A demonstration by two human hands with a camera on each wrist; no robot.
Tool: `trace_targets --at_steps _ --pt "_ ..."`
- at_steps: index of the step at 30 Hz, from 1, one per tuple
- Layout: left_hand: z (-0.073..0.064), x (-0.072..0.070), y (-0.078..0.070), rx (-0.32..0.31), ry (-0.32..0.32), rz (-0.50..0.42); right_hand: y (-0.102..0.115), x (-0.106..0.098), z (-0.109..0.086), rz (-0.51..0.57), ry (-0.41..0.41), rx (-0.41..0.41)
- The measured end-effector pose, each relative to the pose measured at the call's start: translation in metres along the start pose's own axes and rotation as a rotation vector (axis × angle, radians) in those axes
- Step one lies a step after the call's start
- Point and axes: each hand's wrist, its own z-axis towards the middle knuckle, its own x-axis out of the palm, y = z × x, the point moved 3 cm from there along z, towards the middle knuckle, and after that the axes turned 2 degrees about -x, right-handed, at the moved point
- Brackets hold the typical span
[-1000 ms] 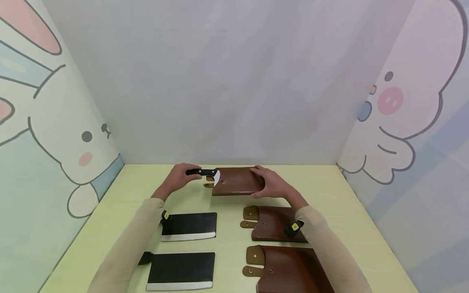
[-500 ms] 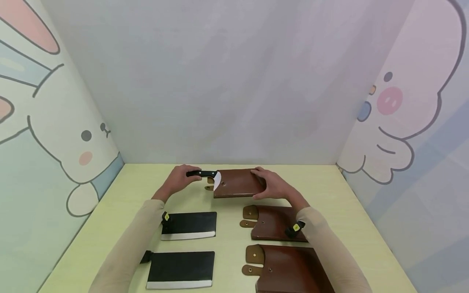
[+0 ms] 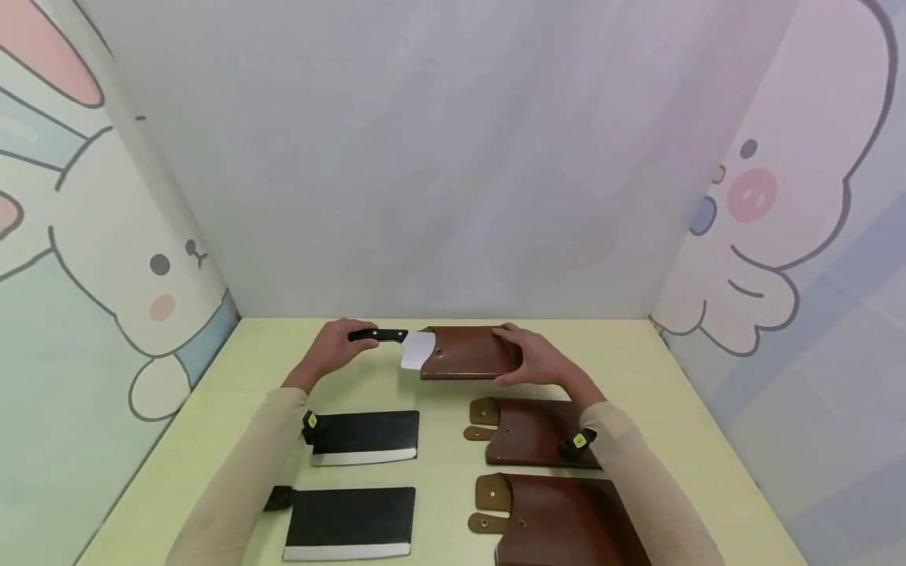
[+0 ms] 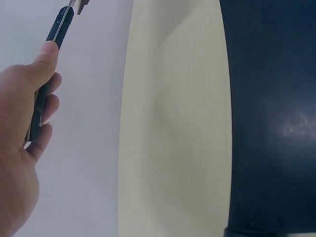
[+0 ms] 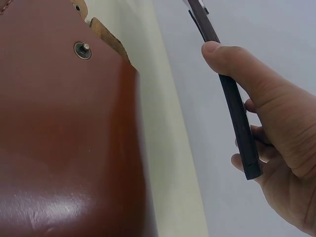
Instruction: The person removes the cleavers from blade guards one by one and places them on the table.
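In the head view, my left hand (image 3: 336, 346) grips the black handle of a cleaver (image 3: 419, 350) near the back of the table. Part of its bright blade shows; the rest is hidden inside a brown leather sheath (image 3: 467, 354). My right hand (image 3: 536, 358) holds the sheath by its closed right end, thumb toward me. Sheath and cleaver are raised over the table. The left wrist view shows fingers (image 4: 48, 106) wrapped around the handle. In the right wrist view, the sheath (image 5: 239, 118) appears edge-on between thumb and fingers.
Two black-bladed cleavers (image 3: 368, 431) (image 3: 350, 515) lie on the left of the pale table (image 3: 442, 464), handles leftward. Two more brown sheaths (image 3: 531, 444) (image 3: 566, 515) lie on the right, flaps toward the left. A grey wall (image 3: 439, 173) rises behind the table.
My left hand has moved left with the cleaver, so more of its blade shows outside the sheath. My right hand and the sheath have shifted slightly right.
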Motion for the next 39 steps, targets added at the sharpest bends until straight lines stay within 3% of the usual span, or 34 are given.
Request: trace_targets --at_steps 10,21,39 --pt "-0.002 -0.007 0.010 0.004 -0.043 0.004 -0.003 -0.006 -0.005 0.008 -0.021 0.002" --pt "-0.007 -0.011 0.012 0.017 -0.039 -0.039 -0.007 -0.013 -0.012 0.003 -0.041 0.007" --pt "-0.014 -0.014 0.021 -0.030 -0.033 -0.050 -0.016 -0.016 -0.022 -0.004 -0.047 0.021"
